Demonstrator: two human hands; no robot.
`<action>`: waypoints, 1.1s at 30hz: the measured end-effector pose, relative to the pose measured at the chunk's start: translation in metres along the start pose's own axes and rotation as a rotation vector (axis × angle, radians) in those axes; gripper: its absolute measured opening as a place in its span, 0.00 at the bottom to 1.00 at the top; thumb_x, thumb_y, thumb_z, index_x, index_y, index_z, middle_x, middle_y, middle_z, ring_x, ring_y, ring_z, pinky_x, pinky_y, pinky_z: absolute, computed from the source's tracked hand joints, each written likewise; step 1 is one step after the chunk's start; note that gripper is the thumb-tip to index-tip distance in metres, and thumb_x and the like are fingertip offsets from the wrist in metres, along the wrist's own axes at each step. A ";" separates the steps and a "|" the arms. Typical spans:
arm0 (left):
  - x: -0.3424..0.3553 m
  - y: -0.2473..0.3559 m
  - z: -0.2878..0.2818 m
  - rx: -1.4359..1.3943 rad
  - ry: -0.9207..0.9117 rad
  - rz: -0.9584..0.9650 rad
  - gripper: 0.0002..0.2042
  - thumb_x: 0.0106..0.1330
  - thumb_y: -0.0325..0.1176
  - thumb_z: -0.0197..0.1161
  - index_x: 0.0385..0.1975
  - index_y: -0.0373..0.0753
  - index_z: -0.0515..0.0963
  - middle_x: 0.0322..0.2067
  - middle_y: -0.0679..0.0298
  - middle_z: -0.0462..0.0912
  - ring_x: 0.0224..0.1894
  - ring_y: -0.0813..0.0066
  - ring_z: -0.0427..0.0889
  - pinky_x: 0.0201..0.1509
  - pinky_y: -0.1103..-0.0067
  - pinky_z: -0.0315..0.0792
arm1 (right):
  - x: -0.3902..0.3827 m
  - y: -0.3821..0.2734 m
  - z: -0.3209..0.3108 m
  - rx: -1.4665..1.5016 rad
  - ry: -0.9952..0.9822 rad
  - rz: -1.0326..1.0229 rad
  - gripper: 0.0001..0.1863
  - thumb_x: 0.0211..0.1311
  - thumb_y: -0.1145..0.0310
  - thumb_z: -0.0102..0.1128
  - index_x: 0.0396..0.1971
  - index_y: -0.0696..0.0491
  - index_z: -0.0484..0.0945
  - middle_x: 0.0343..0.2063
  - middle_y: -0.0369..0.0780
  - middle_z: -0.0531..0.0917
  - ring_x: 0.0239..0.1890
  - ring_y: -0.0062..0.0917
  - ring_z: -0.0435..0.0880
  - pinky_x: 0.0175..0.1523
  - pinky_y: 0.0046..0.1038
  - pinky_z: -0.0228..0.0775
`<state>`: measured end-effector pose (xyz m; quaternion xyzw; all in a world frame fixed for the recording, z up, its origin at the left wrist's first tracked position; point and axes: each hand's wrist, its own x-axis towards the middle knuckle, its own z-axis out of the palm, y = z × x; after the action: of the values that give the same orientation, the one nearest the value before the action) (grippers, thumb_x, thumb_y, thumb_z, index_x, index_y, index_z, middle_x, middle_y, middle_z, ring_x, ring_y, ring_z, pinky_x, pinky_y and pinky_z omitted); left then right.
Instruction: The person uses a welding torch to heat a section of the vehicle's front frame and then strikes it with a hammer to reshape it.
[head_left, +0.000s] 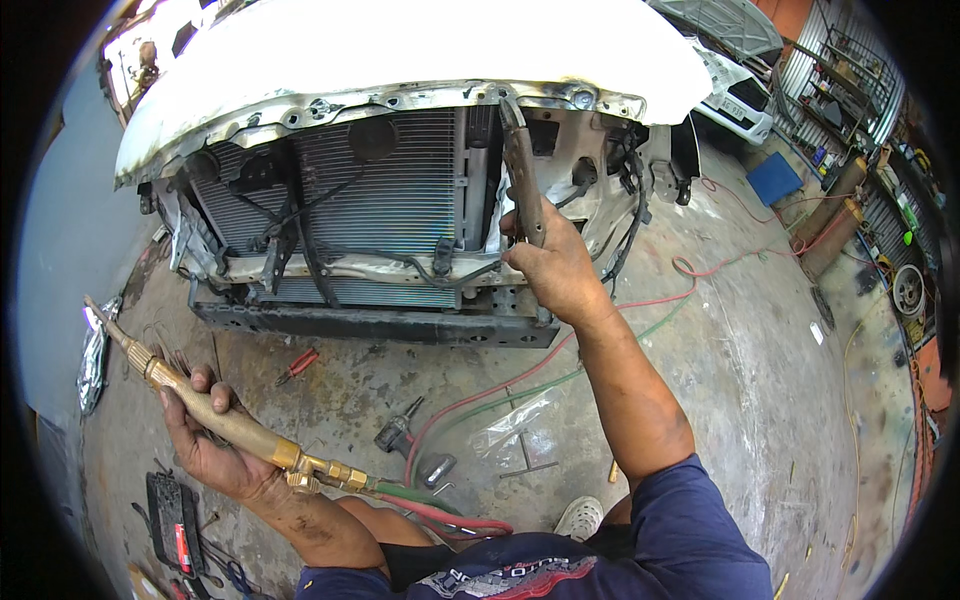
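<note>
My left hand [212, 450] is wrapped around a brass gas torch [235, 425], whose thin tip points up and left, away from the car. No flame can be made out at the tip. Red and green hoses [450, 510] run from the torch's rear end. My right arm reaches forward, and my right hand [560, 270] grips worn, rusty pliers [522, 165]. Their jaws meet the front edge of the white car hood [400, 50], where the metal is bare and scorched. The exact bite of the jaws is too small to tell.
Below the hood is the car's exposed radiator [390, 180], with a dark crossbar [370, 322] under it. On the concrete floor lie red-handled pliers [297, 366], a cordless power tool [400, 430], a T-shaped metal rod [527, 460] and a black tool tray [175, 520]. Hoses [690, 285] trail right.
</note>
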<state>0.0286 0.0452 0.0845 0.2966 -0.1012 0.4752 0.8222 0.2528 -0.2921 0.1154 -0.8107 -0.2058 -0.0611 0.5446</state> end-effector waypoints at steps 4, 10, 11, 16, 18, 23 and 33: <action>-0.001 -0.001 0.003 0.004 -0.024 -0.010 0.24 0.84 0.32 0.53 0.73 0.27 0.62 0.62 0.50 0.75 0.49 0.67 0.77 0.39 0.79 0.81 | 0.001 -0.006 -0.002 -0.034 -0.012 0.083 0.23 0.56 0.75 0.59 0.54 0.61 0.75 0.41 0.47 0.83 0.45 0.35 0.83 0.55 0.35 0.76; 0.000 -0.002 0.002 -0.003 -0.005 -0.016 0.22 0.84 0.32 0.54 0.71 0.27 0.64 0.61 0.50 0.76 0.49 0.66 0.78 0.38 0.78 0.81 | -0.003 -0.009 0.006 -0.025 0.063 0.005 0.22 0.55 0.76 0.58 0.52 0.60 0.75 0.38 0.40 0.80 0.40 0.28 0.80 0.50 0.31 0.75; -0.001 -0.003 0.009 -0.006 0.010 -0.013 0.20 0.83 0.32 0.54 0.68 0.27 0.66 0.57 0.50 0.77 0.49 0.64 0.78 0.37 0.78 0.80 | -0.003 -0.010 0.007 -0.021 0.059 0.012 0.22 0.55 0.76 0.57 0.52 0.60 0.75 0.39 0.41 0.80 0.40 0.28 0.80 0.51 0.32 0.75; 0.000 -0.003 -0.001 0.010 -0.010 -0.002 0.23 0.83 0.31 0.54 0.72 0.27 0.63 0.58 0.49 0.76 0.49 0.66 0.78 0.38 0.79 0.82 | -0.004 -0.009 0.013 -0.031 0.071 -0.016 0.22 0.56 0.75 0.57 0.53 0.61 0.75 0.39 0.41 0.81 0.41 0.30 0.81 0.53 0.32 0.75; -0.001 -0.004 0.003 0.003 -0.004 0.001 0.22 0.83 0.31 0.54 0.71 0.26 0.64 0.57 0.49 0.76 0.49 0.66 0.78 0.38 0.79 0.82 | -0.004 -0.009 0.015 -0.026 0.101 -0.046 0.22 0.56 0.74 0.56 0.53 0.61 0.75 0.37 0.41 0.81 0.40 0.30 0.81 0.53 0.32 0.75; -0.001 -0.005 0.002 -0.013 -0.011 -0.010 0.22 0.83 0.31 0.54 0.71 0.27 0.64 0.57 0.48 0.77 0.49 0.66 0.78 0.39 0.79 0.82 | -0.006 -0.025 0.012 -0.112 0.075 0.030 0.20 0.63 0.71 0.58 0.52 0.65 0.74 0.40 0.57 0.87 0.45 0.51 0.88 0.56 0.45 0.77; -0.001 -0.008 0.008 0.029 -0.001 -0.012 0.24 0.84 0.32 0.53 0.73 0.27 0.63 0.58 0.49 0.77 0.49 0.68 0.77 0.39 0.80 0.80 | -0.002 -0.011 0.021 -0.118 0.202 -0.061 0.15 0.66 0.71 0.66 0.49 0.59 0.77 0.32 0.45 0.85 0.36 0.35 0.86 0.48 0.37 0.76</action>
<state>0.0356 0.0367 0.0868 0.3095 -0.0927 0.4714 0.8206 0.2440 -0.2701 0.1162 -0.8244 -0.1703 -0.1711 0.5120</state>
